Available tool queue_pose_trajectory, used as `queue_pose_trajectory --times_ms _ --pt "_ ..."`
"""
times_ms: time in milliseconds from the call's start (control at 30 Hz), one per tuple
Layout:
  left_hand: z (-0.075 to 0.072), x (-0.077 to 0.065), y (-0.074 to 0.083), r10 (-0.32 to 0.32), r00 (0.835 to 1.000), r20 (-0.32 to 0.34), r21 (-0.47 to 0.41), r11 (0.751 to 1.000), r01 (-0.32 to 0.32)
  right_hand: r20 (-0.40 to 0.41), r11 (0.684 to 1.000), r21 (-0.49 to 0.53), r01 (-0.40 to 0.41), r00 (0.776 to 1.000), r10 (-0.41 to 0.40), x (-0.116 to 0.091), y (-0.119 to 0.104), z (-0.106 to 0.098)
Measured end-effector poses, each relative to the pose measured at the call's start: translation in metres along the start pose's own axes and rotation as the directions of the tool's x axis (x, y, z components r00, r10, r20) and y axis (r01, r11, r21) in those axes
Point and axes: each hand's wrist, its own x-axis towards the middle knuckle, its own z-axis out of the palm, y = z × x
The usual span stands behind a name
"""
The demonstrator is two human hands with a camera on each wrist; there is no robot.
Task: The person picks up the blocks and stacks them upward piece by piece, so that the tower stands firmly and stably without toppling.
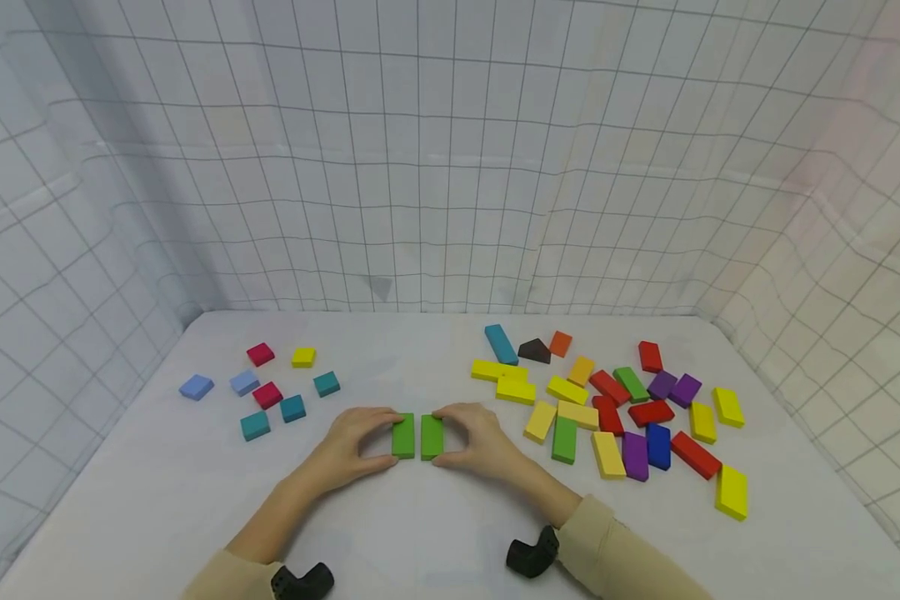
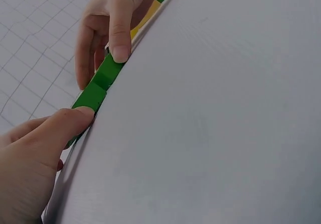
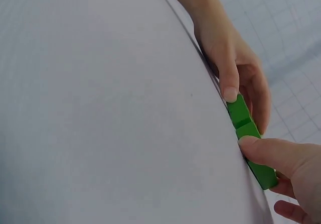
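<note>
Two green blocks lie side by side on the white table in the head view, a narrow gap between them. My left hand (image 1: 356,446) pinches the left green block (image 1: 403,437) between thumb and fingers at its near and far ends. The right green block (image 1: 432,438) is held the same way by my right hand (image 1: 478,442). In the left wrist view, my left thumb presses the end of its green block (image 2: 90,97), low at the table surface. From the right wrist view, my right thumb lies on its green block (image 3: 261,171).
Small blocks in red, yellow, teal (image 1: 255,426) and light blue (image 1: 197,387) are spread on the left. A larger scatter of coloured blocks, among them a dark trapezoid block (image 1: 535,351) and a blue block (image 1: 657,446), covers the right side. Grid-patterned curtains (image 1: 450,167) surround the table.
</note>
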Motion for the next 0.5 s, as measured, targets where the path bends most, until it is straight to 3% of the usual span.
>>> queue_pose_trajectory --times_ms 500 --pt "-0.009 -0.009 -0.003 -0.022 1.0 0.007 -0.028 0.999 0.023 0.011 1.0 -0.024 -0.017 1.0 0.017 0.01 -0.012 0.016"
